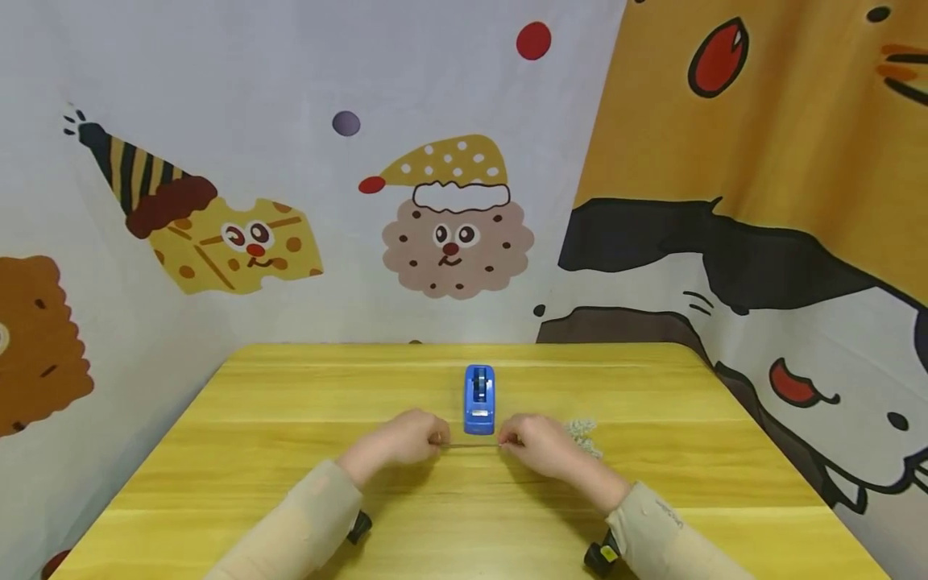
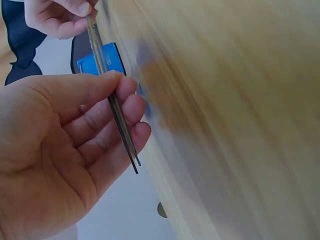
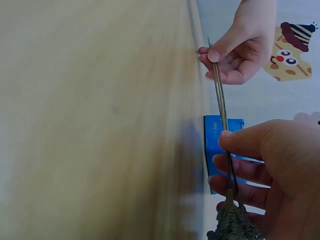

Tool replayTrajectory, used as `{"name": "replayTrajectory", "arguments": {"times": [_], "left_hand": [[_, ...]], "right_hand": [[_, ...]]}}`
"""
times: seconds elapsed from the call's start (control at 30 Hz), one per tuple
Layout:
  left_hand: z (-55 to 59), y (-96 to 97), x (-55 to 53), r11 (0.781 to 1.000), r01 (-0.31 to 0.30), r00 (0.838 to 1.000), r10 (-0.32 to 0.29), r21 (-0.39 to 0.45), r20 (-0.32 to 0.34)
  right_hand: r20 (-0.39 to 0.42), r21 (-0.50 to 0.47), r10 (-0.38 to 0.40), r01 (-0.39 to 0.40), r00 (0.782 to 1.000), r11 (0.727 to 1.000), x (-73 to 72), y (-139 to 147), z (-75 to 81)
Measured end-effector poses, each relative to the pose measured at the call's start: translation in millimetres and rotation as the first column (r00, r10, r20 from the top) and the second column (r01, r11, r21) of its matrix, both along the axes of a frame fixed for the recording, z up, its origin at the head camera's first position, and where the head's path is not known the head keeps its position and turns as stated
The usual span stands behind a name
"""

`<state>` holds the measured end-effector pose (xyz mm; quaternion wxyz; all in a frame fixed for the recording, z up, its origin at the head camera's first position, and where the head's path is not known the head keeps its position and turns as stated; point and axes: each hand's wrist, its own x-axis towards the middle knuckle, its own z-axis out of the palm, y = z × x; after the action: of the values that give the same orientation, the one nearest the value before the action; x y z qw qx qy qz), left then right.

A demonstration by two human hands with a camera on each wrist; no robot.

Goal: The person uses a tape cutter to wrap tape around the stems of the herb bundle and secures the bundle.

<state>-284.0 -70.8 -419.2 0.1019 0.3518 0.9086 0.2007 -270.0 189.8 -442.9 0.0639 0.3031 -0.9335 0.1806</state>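
Observation:
Two or so thin-stemmed sprigs [image 1: 470, 445] are held level above the table between both hands. Their bushy grey-green heads [image 1: 582, 436] stick out past the right hand. My left hand [image 1: 406, 437] pinches the bare stem ends between thumb and fingers; the dark tips [image 2: 131, 159] poke out below its fingers in the left wrist view. Near the heads, my right hand [image 1: 544, 445] pinches the stems [image 3: 220, 95] with thumb and fingertips. A blue tape dispenser [image 1: 479, 423] stands just beyond the stems, between the hands.
The wood-grain table [image 1: 290, 403] has its far edge against a cartoon-printed curtain [image 1: 290, 322]. More of that curtain hangs at the left and right sides. Black wrist mounts show under both sleeves [image 1: 312, 515].

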Motion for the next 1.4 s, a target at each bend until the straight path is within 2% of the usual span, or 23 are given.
{"name": "replayTrajectory", "arguments": {"times": [0.53,0.8,1.17,1.3,1.4], "left_hand": [[-8.6,3.9,5.8,0.999,-0.027,0.995,0.024,-0.036,-0.102],[-6.4,5.9,7.7,0.999,-0.015,0.996,0.013,-0.029,-0.092],[-4.7,3.0,9.1,0.998,-0.032,0.998,0.029,-0.046,-0.063],[-0.6,-0.2,8.8,0.999,-0.039,0.998,0.038,-0.033,-0.041],[6.6,-8.0,6.2,0.998,-0.061,0.998,0.061,-0.013,-0.027]], "right_hand": [[0.027,0.055,0.0,-0.002,1.0,0.998,2.7,-1.0,-2.6],[0.041,0.062,0.001,-0.003,0.999,0.998,4.7,2.2,0.6],[0.057,0.053,-0.005,0.002,0.998,0.999,4.7,-0.2,5.3],[0.069,0.035,-0.002,-0.001,0.998,0.999,2.9,1.3,7.7],[0.069,0.016,-0.017,0.016,0.998,1.0,0.2,5.4,13.2]]}}
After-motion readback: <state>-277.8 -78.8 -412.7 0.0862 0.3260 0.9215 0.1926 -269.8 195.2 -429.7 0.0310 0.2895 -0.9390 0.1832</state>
